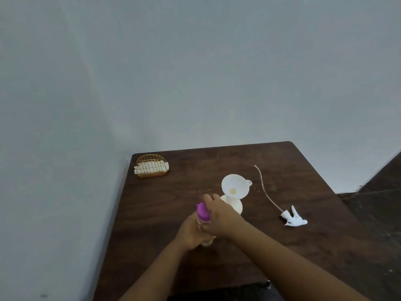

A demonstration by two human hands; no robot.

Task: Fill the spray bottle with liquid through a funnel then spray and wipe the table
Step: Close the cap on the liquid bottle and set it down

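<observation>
Left hand (pixel 191 233) grips the supply bottle (pixel 205 230) steady; right hand (pixel 219 216) curls round its purple cap (pixel 202 210) (presumably unscrewing), funnel (pixel 235 187) seated ready.

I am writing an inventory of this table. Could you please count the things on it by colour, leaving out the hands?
White: 3 - funnel, spray bottle under it, trigger sprayer head with its tube
Purple-capped clear: 1 - bottle, held by left hand and right hand
Gold: 1 - wire napkin holder
Total: 5
</observation>
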